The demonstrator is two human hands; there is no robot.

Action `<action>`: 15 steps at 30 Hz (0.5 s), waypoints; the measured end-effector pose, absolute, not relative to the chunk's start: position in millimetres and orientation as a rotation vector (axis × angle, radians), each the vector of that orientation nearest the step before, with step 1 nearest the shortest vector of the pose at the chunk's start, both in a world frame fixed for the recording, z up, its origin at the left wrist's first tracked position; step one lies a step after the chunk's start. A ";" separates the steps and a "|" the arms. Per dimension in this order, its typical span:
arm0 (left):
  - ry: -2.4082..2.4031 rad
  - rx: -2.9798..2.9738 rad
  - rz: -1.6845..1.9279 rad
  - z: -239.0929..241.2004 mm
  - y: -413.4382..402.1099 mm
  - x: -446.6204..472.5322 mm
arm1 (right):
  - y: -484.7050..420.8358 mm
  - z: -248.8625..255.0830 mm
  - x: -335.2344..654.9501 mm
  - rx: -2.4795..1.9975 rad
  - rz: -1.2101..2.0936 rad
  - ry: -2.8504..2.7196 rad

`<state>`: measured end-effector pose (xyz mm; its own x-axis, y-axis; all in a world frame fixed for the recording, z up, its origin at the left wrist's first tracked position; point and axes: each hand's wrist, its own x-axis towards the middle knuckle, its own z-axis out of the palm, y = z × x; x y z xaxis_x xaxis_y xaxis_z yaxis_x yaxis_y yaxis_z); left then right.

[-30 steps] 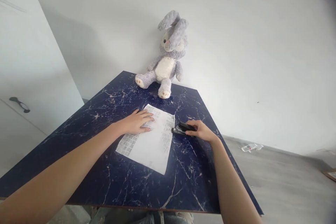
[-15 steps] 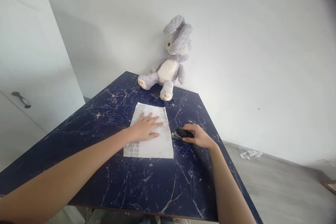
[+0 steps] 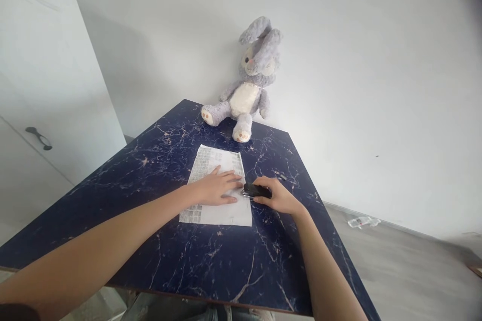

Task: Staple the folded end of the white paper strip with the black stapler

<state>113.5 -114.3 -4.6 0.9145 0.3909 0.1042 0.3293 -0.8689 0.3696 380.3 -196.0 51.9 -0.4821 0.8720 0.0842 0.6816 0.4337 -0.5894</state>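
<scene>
White paper with printed or written marks point(image 3: 222, 214) lies on the dark blue marbled table. My left hand point(image 3: 216, 188) rests flat on it, palm down and fingers stretched to the right. A black stapler point(image 3: 257, 190) is gripped in my right hand point(image 3: 276, 194), fingers on top and thumb along its near side. The stapler's front end reaches over the paper's right edge, close to my left fingertips. Whether the paper sits between its jaws I cannot tell.
A grey plush rabbit point(image 3: 246, 95) sits at the table's far end against the wall. Small dark bits point(image 3: 280, 175) lie beyond my right hand. To the left stands a white cabinet point(image 3: 48, 85). A clear plastic bottle point(image 3: 361, 221) is on the floor at right.
My right hand has moved the stapler left, from beside the paper to over its right edge. My left hand has shifted slightly right on the paper. The view has tilted a little.
</scene>
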 end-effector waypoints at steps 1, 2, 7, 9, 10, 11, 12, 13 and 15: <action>0.520 2.725 0.247 -4.4 -113.8 112.3 | -196.6 52.9 376.9 -1.315 0.703 -2.290; 0.514 2.725 0.247 -4.2 -113.4 111.1 | -196.9 53.0 372.3 -1.317 0.694 -2.246; 0.518 2.740 0.312 -4.9 -115.3 110.4 | -193.7 39.5 338.8 -1.606 0.373 -2.014; 0.520 2.749 0.339 -6.4 -117.5 113.6 | -192.0 33.0 328.1 -1.744 0.244 -2.012; 0.517 2.751 0.346 -7.1 -118.6 115.5 | -191.4 30.8 324.6 -1.793 0.199 -2.018; 0.515 2.753 0.351 -7.5 -119.8 117.3 | -191.1 29.5 322.3 -1.831 0.164 -2.023; 0.516 2.755 0.355 -7.8 -121.1 118.9 | -191.0 28.8 320.9 -1.860 0.139 -2.028; 0.519 2.756 0.359 -7.7 -122.3 120.2 | -191.0 28.6 320.2 -1.883 0.120 -2.034; 0.530 2.753 0.375 -6.9 -124.6 122.1 | -191.2 28.6 319.5 -1.925 0.080 -2.035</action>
